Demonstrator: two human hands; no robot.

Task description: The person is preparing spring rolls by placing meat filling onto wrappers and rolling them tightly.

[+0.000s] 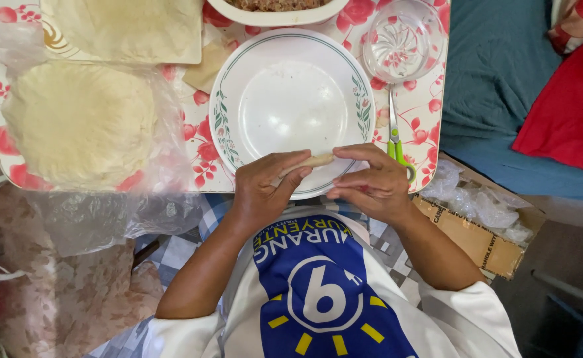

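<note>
Both hands meet just above the near rim of a white plate [291, 99]. Left hand [262, 192] and right hand [371, 182] curl narrowly, fingertips pinching opposite ends of a thin pale rolled wrapper [313, 161] held level between them. Green-handled scissors [397, 147] lie just beside the right hand.

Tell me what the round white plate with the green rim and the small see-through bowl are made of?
The round white plate with the green rim looks like glazed ceramic, maybe melamine: it is opaque and shiny with soft glare. The small see-through bowl looks like clear glass, possibly plastic: the flowered tablecloth shows through its ribbed base.
</note>
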